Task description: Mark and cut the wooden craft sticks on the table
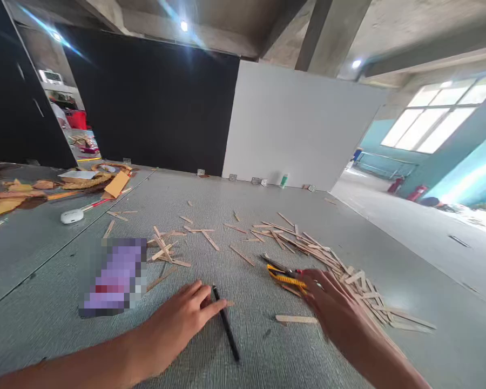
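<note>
My left hand [178,323] lies flat on the grey floor, fingers apart, its fingertips touching a black pen [225,323] that lies on the floor. My right hand [335,309] hovers blurred over the near end of a pile of wooden craft sticks [324,259], fingers spread and holding nothing. A yellow utility knife [287,277] lies just left of its fingertips. A single wooden stick [295,319] rests below that hand. More loose sticks [166,249] are scattered ahead of my left hand.
A blurred purple object [117,276] lies left of my left hand. A white round object [72,216] and cardboard scraps [85,182] sit at far left. A black wall [154,102] and white panel [299,124] stand behind.
</note>
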Motion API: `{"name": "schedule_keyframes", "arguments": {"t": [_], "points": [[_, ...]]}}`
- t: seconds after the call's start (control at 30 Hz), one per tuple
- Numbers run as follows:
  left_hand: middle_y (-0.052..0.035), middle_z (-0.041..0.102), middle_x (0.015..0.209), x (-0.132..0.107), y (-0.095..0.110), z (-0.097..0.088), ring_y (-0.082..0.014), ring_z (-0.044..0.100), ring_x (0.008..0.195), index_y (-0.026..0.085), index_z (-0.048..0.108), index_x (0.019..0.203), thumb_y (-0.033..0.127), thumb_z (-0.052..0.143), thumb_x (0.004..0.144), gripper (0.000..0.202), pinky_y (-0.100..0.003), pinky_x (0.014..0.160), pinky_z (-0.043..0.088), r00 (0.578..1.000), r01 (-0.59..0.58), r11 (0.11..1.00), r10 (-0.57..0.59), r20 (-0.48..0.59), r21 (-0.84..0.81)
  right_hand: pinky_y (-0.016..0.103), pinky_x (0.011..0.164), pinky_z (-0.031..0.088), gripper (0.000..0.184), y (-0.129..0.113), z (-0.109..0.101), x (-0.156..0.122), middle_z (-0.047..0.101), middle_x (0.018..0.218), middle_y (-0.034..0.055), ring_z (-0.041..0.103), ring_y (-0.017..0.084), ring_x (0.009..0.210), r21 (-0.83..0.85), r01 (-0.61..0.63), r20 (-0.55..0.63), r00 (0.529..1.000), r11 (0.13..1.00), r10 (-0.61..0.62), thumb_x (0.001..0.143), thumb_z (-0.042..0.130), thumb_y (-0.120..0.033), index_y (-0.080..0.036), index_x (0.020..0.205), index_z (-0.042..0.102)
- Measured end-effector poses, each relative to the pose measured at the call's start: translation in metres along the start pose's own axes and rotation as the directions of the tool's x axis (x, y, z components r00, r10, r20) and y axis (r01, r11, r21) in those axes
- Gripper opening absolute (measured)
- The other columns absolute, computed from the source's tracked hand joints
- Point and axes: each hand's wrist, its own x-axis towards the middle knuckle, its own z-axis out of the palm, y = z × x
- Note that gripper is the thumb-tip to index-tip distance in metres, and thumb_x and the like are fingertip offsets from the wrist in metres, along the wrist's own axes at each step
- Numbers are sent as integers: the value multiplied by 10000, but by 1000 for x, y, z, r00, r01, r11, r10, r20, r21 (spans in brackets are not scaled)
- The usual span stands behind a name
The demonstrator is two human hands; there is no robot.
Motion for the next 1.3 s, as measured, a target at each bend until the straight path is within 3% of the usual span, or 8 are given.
{"name": "schedule_keyframes", "arguments": {"t": [0.2, 0.43, 0.6, 0.73, 0.83, 1.0, 1.1, 1.3], "points": [[-31, 623, 981, 3, -3, -9, -199, 613, 920, 196, 648, 970, -36, 497, 918, 282, -313, 814, 503, 988, 84, 979, -105, -111, -185, 322, 653, 597, 341, -23, 21, -34, 706, 962, 138, 731, 273, 862, 120, -52, 222, 975, 991, 24, 752, 461, 17, -184, 944, 658], [-10, 582, 1013, 9, -4, -50, -125, 569, 778, 202, 585, 1040, 96, 468, 1037, 158, -261, 713, 454, 898, 225, 932, -311, -310, -283, 426, 761, 629, 412, -73, -2, 12, 703, 1071, 186, 710, 314, 950, 272, 189, -57, 982, 943, -181, 870, 413, 3, -133, 1203, 613], [-1, 612, 1000, 7, 12, -58, -133, 593, 800, 209, 593, 1056, 119, 514, 1029, 122, -260, 700, 453, 902, 204, 933, -297, -315, -296, 422, 716, 620, 200, -120, 12, 33, 682, 965, 122, 663, 288, 845, 539, 227, -14, 965, 811, -260, 967, 514, -46, -160, 1064, 646], [-4, 635, 1017, 5, 24, -51, -136, 631, 791, 216, 611, 1076, 109, 526, 1022, 147, -263, 697, 482, 952, 112, 959, -179, -249, -262, 269, 537, 548, 618, -127, 22, 41, 630, 966, 46, 584, 163, 621, 933, -171, 145, 984, 317, 103, 967, 712, -569, -263, 1447, 472], [-24, 657, 1060, 2, 33, -37, -163, 664, 843, 196, 608, 1105, 70, 517, 1005, 184, -285, 732, 524, 984, -66, 990, 44, -173, -124, 238, 509, 478, 653, -122, 11, 50, 599, 828, 15, 539, 148, 594, 959, -283, 280, 955, 16, 96, 926, 693, -694, -230, 1372, 579], [-86, 678, 1011, -2, 51, -7, -262, 667, 933, 117, 637, 1081, 198, 713, 936, 182, -394, 802, 579, 959, 60, 996, -38, -280, 72, 227, 431, 429, 448, -86, -10, 73, 621, 639, 15, 505, 123, 445, 909, -417, 406, 879, -7, 250, 1081, 508, -553, -174, 1156, 735], [-136, 669, 1030, -5, 53, -1, -336, 634, 985, 97, 677, 1023, 389, 848, 822, 393, -507, 872, 571, 960, 197, 979, -180, -215, 57, 235, 430, 455, 355, -70, -6, 84, 699, 776, 57, 547, 137, 488, 908, -398, 337, 881, 132, 332, 1040, 604, -519, -193, 1081, 741], [-63, 634, 1075, -16, 23, -15, -263, 600, 1054, 196, 716, 1039, 130, 745, 874, 180, -423, 929, 516, 942, 276, 903, -322, -92, -330, 321, 689, 541, 302, -96, 22, 77, 630, 1080, 90, 631, 184, 752, 828, -121, 244, 957, 547, -158, 1059, 533, -298, -237, 1326, 660]]}}
